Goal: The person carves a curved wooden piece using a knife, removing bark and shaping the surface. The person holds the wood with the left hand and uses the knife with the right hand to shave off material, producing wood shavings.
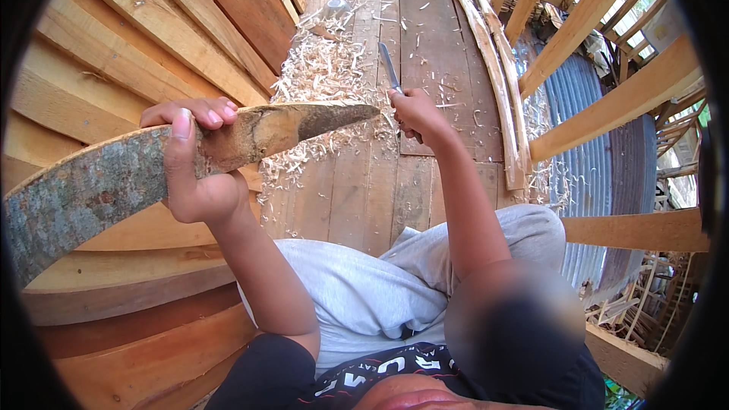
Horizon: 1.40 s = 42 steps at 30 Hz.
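Observation:
My left hand [199,159] is closed round a long piece of wood [99,186], thumb on the near side and fingers over the top edge. Grey mottled bark covers its near face, and the right end narrows to a dark, slanted tip. In my right hand [419,115] is a knife [389,67], its handle in my fist and its narrow blade pointing away from me. The knife stands a little right of the wood's tip, apart from it.
Curled wood shavings [323,68] lie heaped on the plank floor [364,205]. A small cup-like grey object [336,7] stands beyond them. Stacked boards [137,30] line the left side. On the right are a long pale strip of wood [486,68], slanted railing posts [615,102] and corrugated metal sheets [581,159].

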Motion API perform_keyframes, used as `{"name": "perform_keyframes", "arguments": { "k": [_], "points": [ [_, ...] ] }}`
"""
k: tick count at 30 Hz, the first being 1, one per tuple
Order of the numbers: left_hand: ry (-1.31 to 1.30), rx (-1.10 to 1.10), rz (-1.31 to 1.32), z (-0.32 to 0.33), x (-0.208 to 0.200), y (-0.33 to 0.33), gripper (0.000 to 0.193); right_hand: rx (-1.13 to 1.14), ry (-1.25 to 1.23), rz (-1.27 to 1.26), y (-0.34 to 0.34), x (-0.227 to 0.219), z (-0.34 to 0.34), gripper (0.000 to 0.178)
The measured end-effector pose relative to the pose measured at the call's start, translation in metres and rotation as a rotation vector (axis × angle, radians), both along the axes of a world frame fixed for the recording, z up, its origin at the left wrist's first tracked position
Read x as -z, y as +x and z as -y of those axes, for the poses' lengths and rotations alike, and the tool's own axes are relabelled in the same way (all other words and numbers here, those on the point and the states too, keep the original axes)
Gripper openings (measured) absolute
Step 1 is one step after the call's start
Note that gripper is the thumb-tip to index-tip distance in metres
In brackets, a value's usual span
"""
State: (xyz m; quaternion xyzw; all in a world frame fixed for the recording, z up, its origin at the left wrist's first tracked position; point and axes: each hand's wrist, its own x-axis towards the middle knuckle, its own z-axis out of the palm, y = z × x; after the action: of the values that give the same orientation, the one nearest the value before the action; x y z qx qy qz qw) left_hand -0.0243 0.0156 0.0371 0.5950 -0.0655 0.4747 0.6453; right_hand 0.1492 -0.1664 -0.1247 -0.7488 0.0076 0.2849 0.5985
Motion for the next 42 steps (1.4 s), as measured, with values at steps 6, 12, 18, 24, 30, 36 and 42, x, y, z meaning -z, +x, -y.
{"name": "perform_keyframes", "arguments": {
  "k": [6,12,18,24,30,36,42],
  "points": [
    [-0.003,-0.024,-0.014,0.001,-0.001,-0.001,0.012,-0.077,-0.223,0.243,0.010,-0.006,0.007,0.042],
    [-0.002,0.154,0.053,-0.001,-0.003,-0.001,0.012,0.009,0.004,0.284,0.009,0.003,0.008,0.035],
    [0.065,0.295,0.036,0.003,-0.026,-0.022,0.010,-0.017,-0.042,0.301,0.003,-0.010,0.009,0.036],
    [0.085,0.352,0.023,0.012,-0.053,-0.060,0.008,-0.042,-0.102,0.265,0.010,-0.003,0.011,0.037],
    [0.098,0.299,-0.033,0.004,-0.066,-0.092,0.011,-0.314,-0.339,0.517,0.009,0.022,0.019,0.024],
    [0.080,0.223,-0.055,-0.004,-0.066,-0.099,0.014,-0.691,-0.434,0.476,0.013,0.054,0.016,0.029],
    [0.081,0.246,-0.085,-0.007,-0.063,-0.093,0.014,-0.411,-0.494,0.455,0.013,0.085,0.002,0.020]
  ]
}}
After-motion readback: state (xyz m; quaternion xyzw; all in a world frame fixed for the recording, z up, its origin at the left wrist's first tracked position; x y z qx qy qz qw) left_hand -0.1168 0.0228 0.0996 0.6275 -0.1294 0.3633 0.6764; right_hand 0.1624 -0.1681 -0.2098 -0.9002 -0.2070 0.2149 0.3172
